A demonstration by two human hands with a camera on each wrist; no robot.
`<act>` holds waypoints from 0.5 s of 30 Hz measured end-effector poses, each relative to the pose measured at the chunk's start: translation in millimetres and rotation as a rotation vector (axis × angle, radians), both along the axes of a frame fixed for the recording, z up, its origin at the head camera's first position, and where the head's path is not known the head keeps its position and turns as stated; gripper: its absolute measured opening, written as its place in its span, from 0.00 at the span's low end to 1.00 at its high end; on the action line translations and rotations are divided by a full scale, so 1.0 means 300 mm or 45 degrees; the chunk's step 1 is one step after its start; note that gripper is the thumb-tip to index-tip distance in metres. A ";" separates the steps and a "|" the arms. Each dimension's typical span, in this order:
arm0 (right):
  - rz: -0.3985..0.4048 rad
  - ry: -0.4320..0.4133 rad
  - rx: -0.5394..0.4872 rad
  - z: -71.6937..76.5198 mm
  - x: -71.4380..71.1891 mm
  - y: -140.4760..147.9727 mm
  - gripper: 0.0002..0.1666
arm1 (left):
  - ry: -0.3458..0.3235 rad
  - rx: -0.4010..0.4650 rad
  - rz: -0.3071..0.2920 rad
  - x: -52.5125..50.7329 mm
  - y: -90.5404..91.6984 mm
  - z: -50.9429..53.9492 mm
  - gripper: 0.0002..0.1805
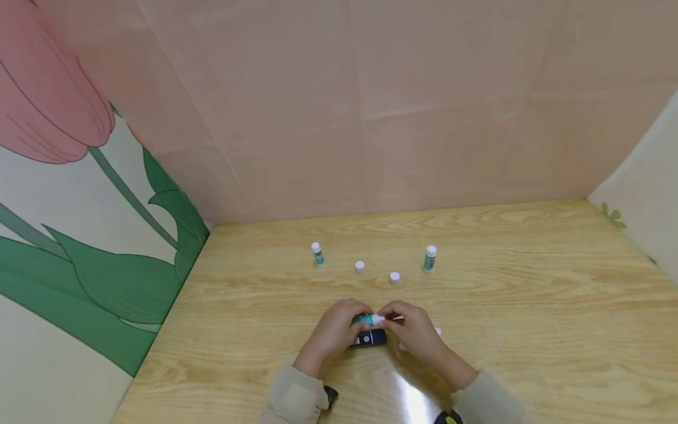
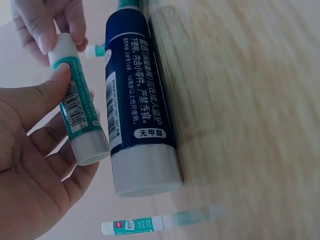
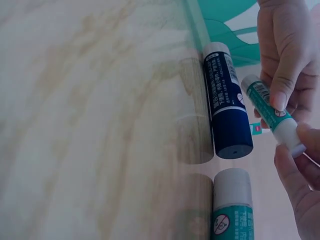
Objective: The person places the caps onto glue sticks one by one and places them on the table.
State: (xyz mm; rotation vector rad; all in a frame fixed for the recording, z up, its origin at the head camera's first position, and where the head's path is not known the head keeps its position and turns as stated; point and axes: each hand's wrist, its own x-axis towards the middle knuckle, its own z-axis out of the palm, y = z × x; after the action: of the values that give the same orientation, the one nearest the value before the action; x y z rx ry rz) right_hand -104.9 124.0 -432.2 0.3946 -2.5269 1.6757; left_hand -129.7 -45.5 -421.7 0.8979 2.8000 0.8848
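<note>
A green glue stick (image 1: 366, 320) with white ends lies between the two hands. The left hand (image 1: 337, 330) grips its green body, thumb on the label in the left wrist view. Fingers of the right hand (image 1: 415, 334) pinch the white end (image 3: 290, 136). Just below the hands a thicker dark blue glue stick (image 2: 137, 90) lies on its side on the table. Another green glue stick with a white end (image 3: 233, 210) lies past its dark end, mostly covered by the right hand in the head view.
Two green glue sticks with white caps stand farther back, one at left (image 1: 318, 254), one at right (image 1: 429, 258). Two small white caps (image 1: 359, 267) (image 1: 394, 278) sit between them on the wooden table (image 1: 238, 306). A pink backdrop rises behind.
</note>
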 end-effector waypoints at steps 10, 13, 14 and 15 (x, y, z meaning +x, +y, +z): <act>0.059 0.020 0.061 -0.024 -0.019 0.037 0.08 | -0.022 -0.085 0.043 -0.018 -0.014 -0.016 0.10; 0.040 0.008 0.077 -0.033 -0.026 0.060 0.09 | -0.065 -0.124 0.079 -0.025 -0.017 -0.012 0.09; 0.035 0.000 0.088 -0.035 -0.028 0.068 0.09 | -0.081 -0.138 0.089 -0.026 -0.018 -0.012 0.09; 0.031 -0.007 0.101 -0.036 -0.030 0.076 0.09 | -0.100 -0.149 0.100 -0.028 -0.018 -0.011 0.09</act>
State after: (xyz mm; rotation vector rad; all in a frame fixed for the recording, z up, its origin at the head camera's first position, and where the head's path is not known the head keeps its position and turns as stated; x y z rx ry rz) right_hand -114.0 146.8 -443.1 0.4292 -2.6096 1.5903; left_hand -138.0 -50.8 -425.1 0.7258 2.8026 0.7390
